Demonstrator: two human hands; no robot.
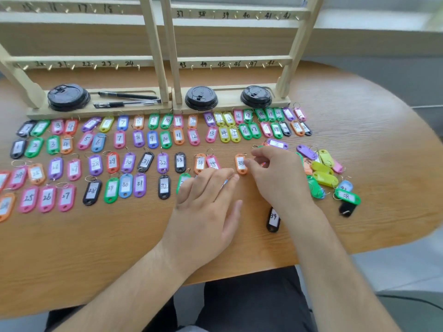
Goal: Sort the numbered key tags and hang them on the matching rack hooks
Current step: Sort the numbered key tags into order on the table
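Note:
Several coloured numbered key tags lie in rows on the wooden table [359, 116], ordered from 1 [18, 147] up to 35 [212, 162]. My right hand [275, 173] has curled fingers and pinches the right edge of the orange tag 38 [240, 163], which lies flat on the table. My left hand [208, 197] rests flat with straight fingers just left of it, covering part of a green tag [182, 182]. A black tag 39 [273, 219] lies beside my right wrist. Two wooden racks [165, 56] with numbered hooks stand behind the rows.
An unsorted heap of tags [323, 173] lies right of my right hand, some face down. Three black cup lids [68, 97] and two pens [127, 99] sit on the rack bases. The table's curved edge runs close on the right.

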